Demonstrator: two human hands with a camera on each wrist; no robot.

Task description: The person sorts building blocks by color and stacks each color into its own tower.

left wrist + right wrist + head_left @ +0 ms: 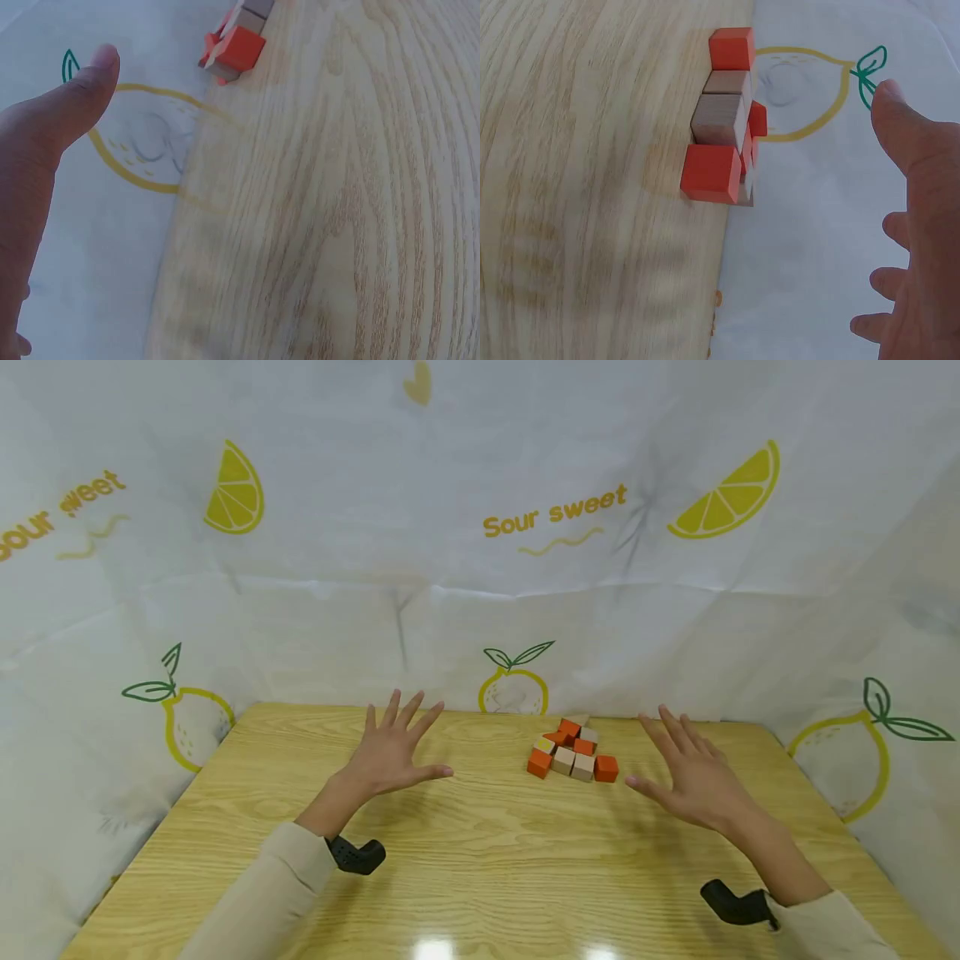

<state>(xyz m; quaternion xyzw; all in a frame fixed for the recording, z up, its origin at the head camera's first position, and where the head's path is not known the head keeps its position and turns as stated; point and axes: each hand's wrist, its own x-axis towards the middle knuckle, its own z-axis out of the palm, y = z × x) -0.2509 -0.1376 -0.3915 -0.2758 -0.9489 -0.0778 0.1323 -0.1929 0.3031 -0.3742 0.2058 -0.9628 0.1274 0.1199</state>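
Both hands hover over the table with fingers spread and nothing held. My left hand is at the left, its thumb pointing toward the blocks across a wide gap. My right hand is just right of a cluster of small wooden blocks, its thumb nearest a red block but apart from it. Red and plain wood blocks are bunched together, among them a front-left red block and a plain block. One block bears a yellow mark. In the right wrist view, a red block stands at the row's near end.
A wood-grain table spreads beneath the hands. Behind it and along its sides hangs a white sheet printed with lemons and lettering. Black wrist mounts sit at both cuffs.
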